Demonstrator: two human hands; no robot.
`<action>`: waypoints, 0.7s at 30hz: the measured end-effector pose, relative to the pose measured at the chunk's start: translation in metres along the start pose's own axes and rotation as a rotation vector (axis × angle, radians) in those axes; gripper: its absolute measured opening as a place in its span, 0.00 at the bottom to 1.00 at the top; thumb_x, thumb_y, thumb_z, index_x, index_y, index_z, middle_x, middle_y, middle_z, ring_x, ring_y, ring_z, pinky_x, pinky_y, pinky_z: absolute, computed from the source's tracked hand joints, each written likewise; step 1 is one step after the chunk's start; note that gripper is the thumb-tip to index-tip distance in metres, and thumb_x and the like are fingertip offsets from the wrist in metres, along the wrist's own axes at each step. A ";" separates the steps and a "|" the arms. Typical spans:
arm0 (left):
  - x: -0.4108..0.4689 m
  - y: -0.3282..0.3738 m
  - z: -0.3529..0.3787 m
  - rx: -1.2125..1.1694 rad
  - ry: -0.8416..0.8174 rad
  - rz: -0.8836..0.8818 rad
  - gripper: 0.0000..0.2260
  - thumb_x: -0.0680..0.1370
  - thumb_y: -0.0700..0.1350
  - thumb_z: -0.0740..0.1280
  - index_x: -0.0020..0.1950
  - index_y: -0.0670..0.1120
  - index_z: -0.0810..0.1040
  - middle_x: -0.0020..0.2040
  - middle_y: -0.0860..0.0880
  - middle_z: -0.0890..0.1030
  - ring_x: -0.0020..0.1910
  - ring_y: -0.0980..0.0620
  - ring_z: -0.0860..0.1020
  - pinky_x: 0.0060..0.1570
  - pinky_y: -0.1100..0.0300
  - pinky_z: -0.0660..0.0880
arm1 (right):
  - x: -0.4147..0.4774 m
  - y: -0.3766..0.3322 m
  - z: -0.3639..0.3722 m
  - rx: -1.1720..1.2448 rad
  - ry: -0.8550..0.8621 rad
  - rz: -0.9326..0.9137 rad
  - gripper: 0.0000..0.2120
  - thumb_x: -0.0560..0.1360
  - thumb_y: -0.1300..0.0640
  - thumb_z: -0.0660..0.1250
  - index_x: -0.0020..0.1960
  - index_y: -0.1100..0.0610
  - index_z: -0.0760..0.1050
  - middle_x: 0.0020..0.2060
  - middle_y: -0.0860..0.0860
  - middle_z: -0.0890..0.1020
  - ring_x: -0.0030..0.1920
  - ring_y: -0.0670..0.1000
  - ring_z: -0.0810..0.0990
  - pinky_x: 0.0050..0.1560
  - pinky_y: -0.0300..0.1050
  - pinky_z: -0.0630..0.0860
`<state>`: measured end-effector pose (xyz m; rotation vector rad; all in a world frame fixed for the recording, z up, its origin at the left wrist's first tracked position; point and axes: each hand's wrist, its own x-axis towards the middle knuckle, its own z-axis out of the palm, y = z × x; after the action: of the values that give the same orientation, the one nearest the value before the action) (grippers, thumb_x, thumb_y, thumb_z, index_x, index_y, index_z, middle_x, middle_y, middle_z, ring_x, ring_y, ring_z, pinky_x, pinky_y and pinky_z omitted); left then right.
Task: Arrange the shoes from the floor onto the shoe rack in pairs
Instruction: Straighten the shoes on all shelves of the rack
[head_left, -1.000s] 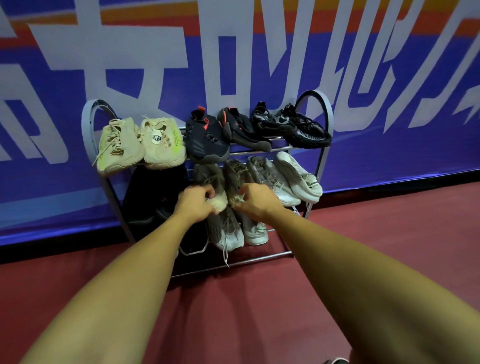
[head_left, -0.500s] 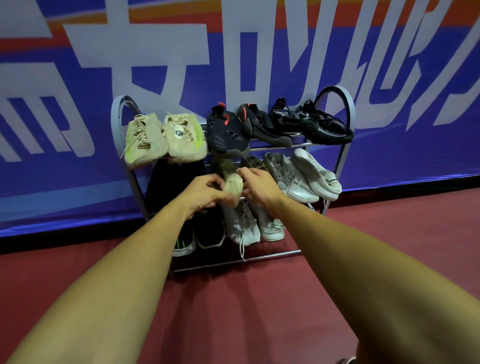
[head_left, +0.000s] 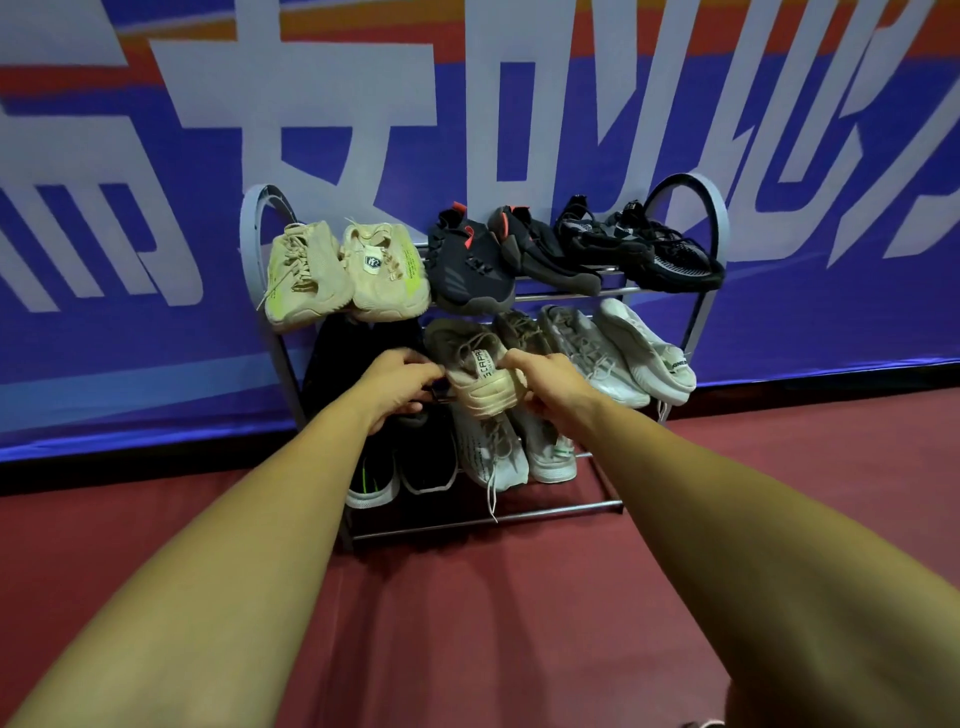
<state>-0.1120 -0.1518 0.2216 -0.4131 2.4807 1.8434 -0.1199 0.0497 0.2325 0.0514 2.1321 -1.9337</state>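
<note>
A grey metal shoe rack (head_left: 714, 218) stands against the banner wall. Its top shelf carries a beige pair (head_left: 348, 270), a black pair with red tabs (head_left: 498, 260) and a black mesh pair (head_left: 654, 249). On the middle shelf lies a tan sneaker (head_left: 475, 374). My left hand (head_left: 400, 387) grips its left side and my right hand (head_left: 556, 387) grips its right side at the heel. A second tan sneaker (head_left: 522, 332) lies just behind my right hand. A pale grey pair (head_left: 618, 353) fills the shelf's right end. The bottom shelf holds a black pair (head_left: 405, 467) and a white pair (head_left: 514, 457).
The floor (head_left: 467, 623) is dark red. A blue banner (head_left: 519, 130) with large white characters runs behind the rack. A dark shape (head_left: 348, 358), possibly black shoes, sits on the middle shelf's left end. A pale object (head_left: 709, 723) peeks in at the bottom edge.
The view has shifted so the rack sits further right. Both hands have closed in on the same tan sneaker and turned its heel towards me.
</note>
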 end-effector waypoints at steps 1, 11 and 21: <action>0.001 -0.001 0.000 -0.016 0.021 -0.013 0.07 0.79 0.48 0.69 0.54 0.47 0.75 0.44 0.49 0.79 0.38 0.53 0.79 0.32 0.65 0.71 | 0.000 -0.001 -0.001 0.022 -0.024 0.018 0.07 0.71 0.55 0.70 0.41 0.59 0.76 0.26 0.50 0.74 0.23 0.46 0.68 0.25 0.36 0.63; -0.004 0.005 -0.001 -0.342 -0.002 -0.208 0.05 0.76 0.44 0.67 0.50 0.46 0.79 0.38 0.50 0.85 0.35 0.55 0.82 0.19 0.69 0.58 | -0.002 -0.003 -0.009 0.029 -0.117 0.129 0.05 0.64 0.55 0.66 0.36 0.56 0.72 0.26 0.49 0.72 0.28 0.48 0.71 0.36 0.43 0.68; 0.000 -0.002 0.003 -0.377 0.046 -0.274 0.08 0.79 0.47 0.64 0.50 0.43 0.77 0.41 0.43 0.84 0.29 0.55 0.81 0.17 0.70 0.54 | -0.003 -0.004 -0.006 -0.069 0.003 0.152 0.07 0.66 0.55 0.63 0.41 0.59 0.72 0.30 0.53 0.74 0.33 0.53 0.72 0.41 0.48 0.69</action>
<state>-0.1125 -0.1498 0.2192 -0.7698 1.9682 2.1910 -0.1189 0.0556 0.2376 0.1966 2.1280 -1.7756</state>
